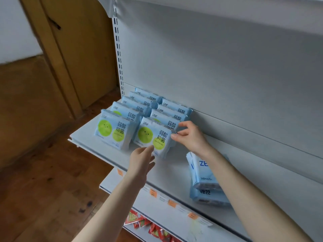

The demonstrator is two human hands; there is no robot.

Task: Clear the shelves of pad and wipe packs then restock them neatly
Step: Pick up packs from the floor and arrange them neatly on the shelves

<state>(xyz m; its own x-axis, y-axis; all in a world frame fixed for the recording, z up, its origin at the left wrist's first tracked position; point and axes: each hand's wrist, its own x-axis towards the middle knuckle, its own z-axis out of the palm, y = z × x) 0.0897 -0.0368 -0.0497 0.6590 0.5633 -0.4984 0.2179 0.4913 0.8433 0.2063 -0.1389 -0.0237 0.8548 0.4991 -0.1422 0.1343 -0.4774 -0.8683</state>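
Note:
Two rows of light-blue pad packs with green circles stand upright on the white shelf (pixel 97 147). The left row's front pack (pixel 114 131) stands near the shelf's front edge. At the head of the right row is another front pack (pixel 153 137). My right hand (pixel 189 137) pinches its upper right edge between thumb and fingers. My left hand (pixel 142 161) reaches up from below, its fingertips touching that pack's lower front edge. A small pile of blue packs (pixel 204 179) lies flat on the shelf further right, partly under my right forearm.
The shelf's back panel (pixel 227 75) rises behind the rows, with another shelf above. Orange price labels (pixel 172 203) line the front rail. Red packets (pixel 139 220) sit on the lower shelf. A wooden floor and door lie to the left.

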